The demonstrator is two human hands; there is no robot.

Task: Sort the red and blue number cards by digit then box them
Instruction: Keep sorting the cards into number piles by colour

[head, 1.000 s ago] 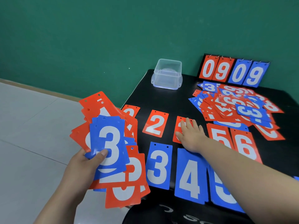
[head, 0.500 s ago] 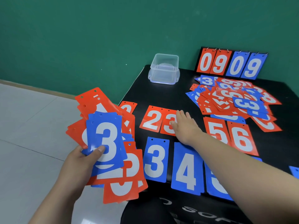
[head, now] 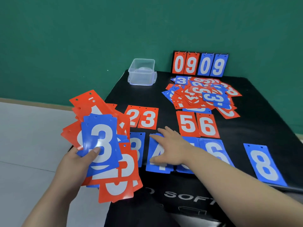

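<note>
My L hand (head: 77, 163) grips the fanned card stack (head: 118, 189), thumb on its top blue 3 (head: 100, 143); the stack is left of the blue 4 card (head: 161, 167). Clear box (head: 141, 72): far behind the 4, on the bench (head: 246, 128). Red 2 (head: 133, 117) and red 3 (head: 148, 118): just behind it. My R hand (head: 170, 148) lies flat on it, fingers straight, grasping nothing. Unsorted pile (head: 201, 95): behind-right. Blue 8 (head: 265, 166): well right.

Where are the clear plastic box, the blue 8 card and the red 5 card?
clear plastic box (head: 141, 74): head view, front wall.
blue 8 card (head: 264, 166): head view, middle of digit.
red 5 card (head: 187, 124): head view, on the digit.
</note>
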